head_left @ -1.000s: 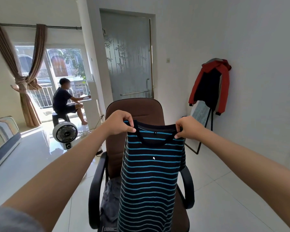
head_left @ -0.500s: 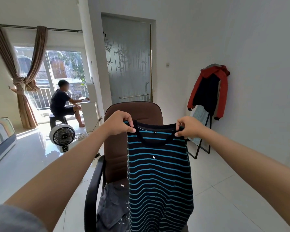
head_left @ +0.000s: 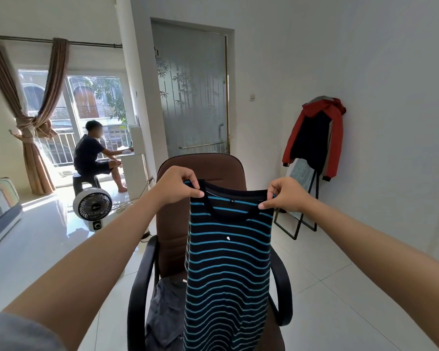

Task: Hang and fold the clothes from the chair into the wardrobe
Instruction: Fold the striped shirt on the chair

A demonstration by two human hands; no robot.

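The black knit shirt with thin blue stripes [head_left: 228, 269] hangs lengthwise before the brown padded office chair [head_left: 173, 219], pinched at its shoulders by the left hand [head_left: 176, 186] and right hand [head_left: 287, 195]; its neck tag print is unreadable.

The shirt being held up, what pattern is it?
Black with thin blue stripes, seen in the head view.

Fan [head_left: 92, 211] on floor; jacket [head_left: 314, 138] hangs by wall.
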